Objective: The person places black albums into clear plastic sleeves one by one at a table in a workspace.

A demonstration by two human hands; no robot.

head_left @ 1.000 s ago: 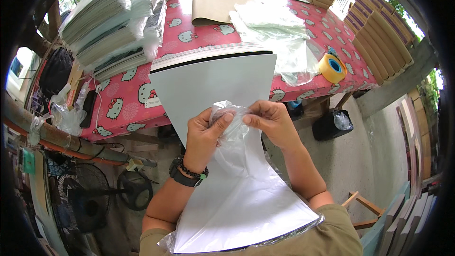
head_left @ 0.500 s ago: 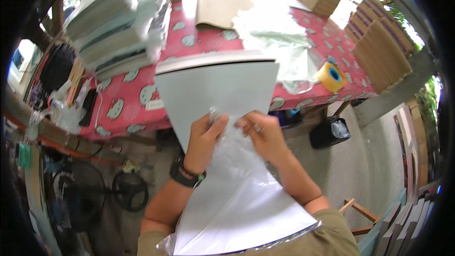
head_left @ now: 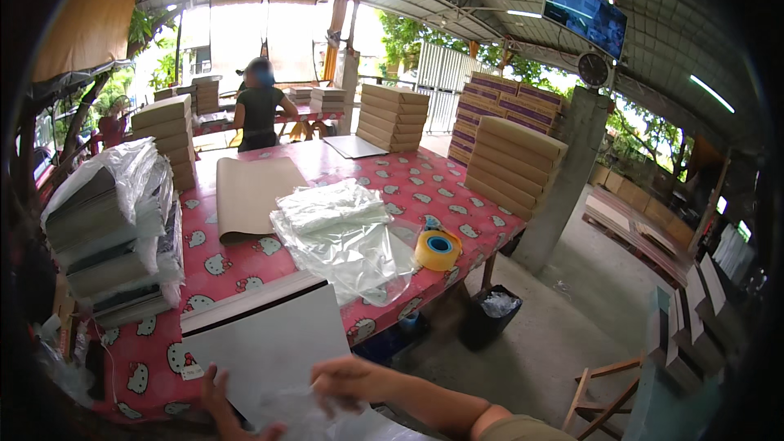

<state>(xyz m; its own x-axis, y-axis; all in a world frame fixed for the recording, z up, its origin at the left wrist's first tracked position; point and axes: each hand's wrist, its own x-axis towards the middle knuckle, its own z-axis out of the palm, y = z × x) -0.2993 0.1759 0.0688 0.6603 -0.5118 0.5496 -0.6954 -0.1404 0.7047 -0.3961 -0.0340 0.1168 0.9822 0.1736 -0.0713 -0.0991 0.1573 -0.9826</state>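
A stack of large white sheets (head_left: 269,339) leans against the near table edge at lower left, its dark-lined upper edge resting over the tabletop. A clear plastic bag (head_left: 298,412) covers its lower part, cut off by the bottom of the view. My left hand (head_left: 229,412) is beside the stack's left edge, thumb and fingers apart, partly cut off. Over the stack's right side, near the bag's mouth, is my right hand (head_left: 347,382), its bent fingers blurred by motion; whether they grip the plastic cannot be seen.
On the pink patterned table (head_left: 392,188) lie clear plastic bags (head_left: 343,237), brown paper (head_left: 249,192) and a tape roll (head_left: 438,249). A plastic-wrapped stack (head_left: 118,229) stands left; brown packages (head_left: 514,167) stand right. A black bin (head_left: 490,318) is beside the table. A person (head_left: 260,110) stands farther back.
The view has swung up and to the right, bringing in the room beyond. My hands, earlier together at the bag's edge, are now farther apart, the left one's fingers spread.
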